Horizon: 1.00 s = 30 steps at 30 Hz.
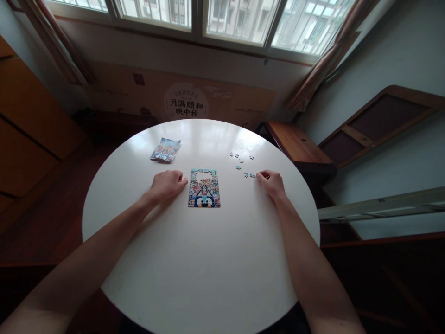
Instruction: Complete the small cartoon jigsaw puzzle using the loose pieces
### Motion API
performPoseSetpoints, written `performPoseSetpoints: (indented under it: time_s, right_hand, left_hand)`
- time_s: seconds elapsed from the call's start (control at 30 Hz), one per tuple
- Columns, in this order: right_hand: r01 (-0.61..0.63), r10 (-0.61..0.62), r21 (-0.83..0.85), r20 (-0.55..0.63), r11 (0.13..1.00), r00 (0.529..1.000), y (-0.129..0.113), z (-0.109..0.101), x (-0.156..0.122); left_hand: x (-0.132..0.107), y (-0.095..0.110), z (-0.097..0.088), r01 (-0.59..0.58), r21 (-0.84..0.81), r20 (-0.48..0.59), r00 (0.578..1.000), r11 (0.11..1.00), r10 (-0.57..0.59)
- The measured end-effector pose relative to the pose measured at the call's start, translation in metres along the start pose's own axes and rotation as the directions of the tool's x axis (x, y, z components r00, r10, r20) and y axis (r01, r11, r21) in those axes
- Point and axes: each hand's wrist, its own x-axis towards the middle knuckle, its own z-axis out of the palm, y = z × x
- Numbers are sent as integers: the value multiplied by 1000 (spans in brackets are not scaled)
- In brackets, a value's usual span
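Note:
A jigsaw puzzle (204, 194), largely assembled, lies in the middle of the white table with a gap in its upper part. Its colourful picture has a dark blue cartoon figure at the bottom. Just left of it, my left hand (169, 182) rests in a loose fist, thumb by the puzzle's edge, with nothing visible in it. To the right, my right hand (271, 182) pinches at a small light-coloured puzzle piece, mostly hidden by the fingertips. Beside those fingertips sits another puzzle piece (252, 176). Several loose pieces (238, 167) are scattered farther back.
A crumpled-looking picture packet (166, 150) lies at the back left of the round white table (205, 264). Beyond the table's right edge stands a wooden bench (294, 141). A printed board (186, 95) leans under the windows.

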Motion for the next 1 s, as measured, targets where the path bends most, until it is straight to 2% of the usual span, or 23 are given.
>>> performPoseSetpoints:
  time_s: [0.77,0.9,1.0]
  right_hand:
    - [-15,15,-20,8,1000,1000,-2,0,-1]
    - [3,-3,5,-47,1000,999,-2,2,-1]
    - [-4,2,-19,-113,1000,994,-11,4,3]
  left_hand:
    - [-1,1,-3,-6,9,11,1000,1000,6]
    - [-2,2,-4,1,7,13,1000,1000,-2]
    - [-3,3,-5,6,2,14,1000,1000,-6]
